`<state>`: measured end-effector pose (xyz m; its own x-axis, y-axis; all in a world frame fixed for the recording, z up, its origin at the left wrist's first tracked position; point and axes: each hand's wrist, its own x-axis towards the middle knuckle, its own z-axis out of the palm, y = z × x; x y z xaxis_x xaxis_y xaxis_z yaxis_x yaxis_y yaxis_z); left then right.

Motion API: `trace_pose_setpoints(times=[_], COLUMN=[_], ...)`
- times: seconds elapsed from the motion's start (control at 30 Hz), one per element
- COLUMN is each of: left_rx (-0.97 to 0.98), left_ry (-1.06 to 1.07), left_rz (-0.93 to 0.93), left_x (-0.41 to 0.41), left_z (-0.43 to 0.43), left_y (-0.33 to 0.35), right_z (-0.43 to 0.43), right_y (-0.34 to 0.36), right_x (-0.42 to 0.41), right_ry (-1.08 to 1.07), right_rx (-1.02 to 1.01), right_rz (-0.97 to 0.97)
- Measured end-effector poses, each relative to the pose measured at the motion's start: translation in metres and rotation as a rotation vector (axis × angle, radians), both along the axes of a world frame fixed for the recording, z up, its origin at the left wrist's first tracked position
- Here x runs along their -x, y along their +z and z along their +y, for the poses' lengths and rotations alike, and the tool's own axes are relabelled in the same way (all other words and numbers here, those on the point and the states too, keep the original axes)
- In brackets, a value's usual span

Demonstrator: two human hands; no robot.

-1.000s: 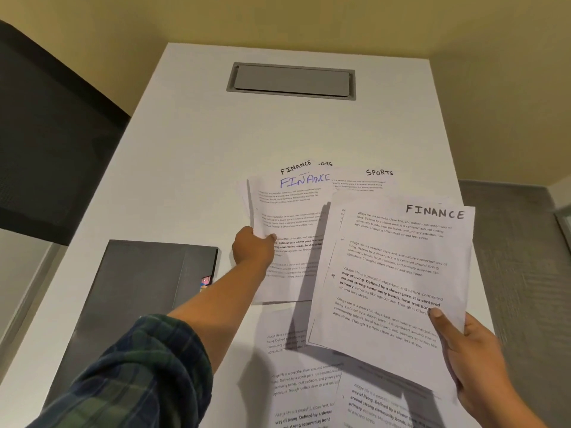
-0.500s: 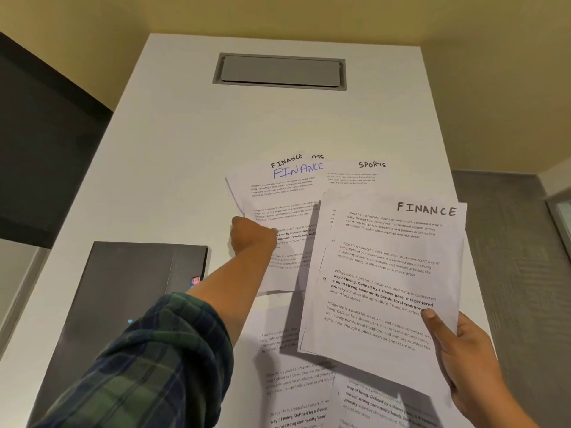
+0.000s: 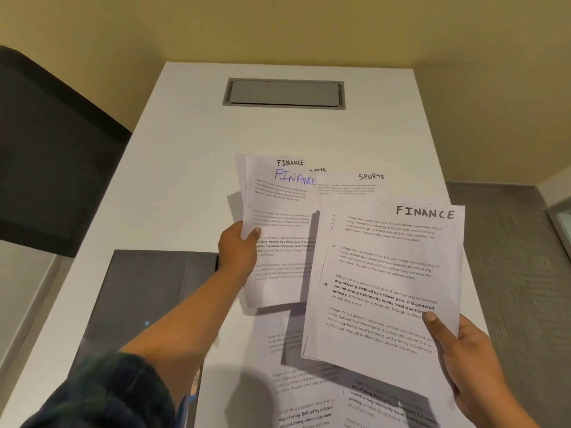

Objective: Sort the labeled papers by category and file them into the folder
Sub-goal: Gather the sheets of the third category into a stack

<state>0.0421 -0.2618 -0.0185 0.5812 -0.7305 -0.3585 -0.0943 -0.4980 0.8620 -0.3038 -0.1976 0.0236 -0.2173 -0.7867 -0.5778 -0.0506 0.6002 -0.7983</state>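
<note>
Left hand (image 3: 238,250) is pinching the blue FINANCE sheet (image 3: 278,211) by its left edge; right hand (image 3: 472,362) is gripping the FINANCE stack (image 3: 386,273) at its near-right corner. Paper judged light, limp, crease-prone: edge holds suit.

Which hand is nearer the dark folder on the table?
Left. The left hand pinches a blue-lettered FINANCE sheet right beside the dark folder's far right corner; the right hand holds a black-lettered FINANCE sheet well off to the folder's right.
</note>
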Motion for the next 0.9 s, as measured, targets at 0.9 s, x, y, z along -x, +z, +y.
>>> trace_pose_setpoints(times=[0.9], left_rx=[0.205], left_ry=[-0.05], left_rz=[0.467], left_x=[0.065], left_z=[0.193], left_y=[0.122], right_z=[0.097], right_y=[0.094], right_x=[-0.016], right_ry=[0.299], right_rx=[0.141], right_rz=[-0.1])
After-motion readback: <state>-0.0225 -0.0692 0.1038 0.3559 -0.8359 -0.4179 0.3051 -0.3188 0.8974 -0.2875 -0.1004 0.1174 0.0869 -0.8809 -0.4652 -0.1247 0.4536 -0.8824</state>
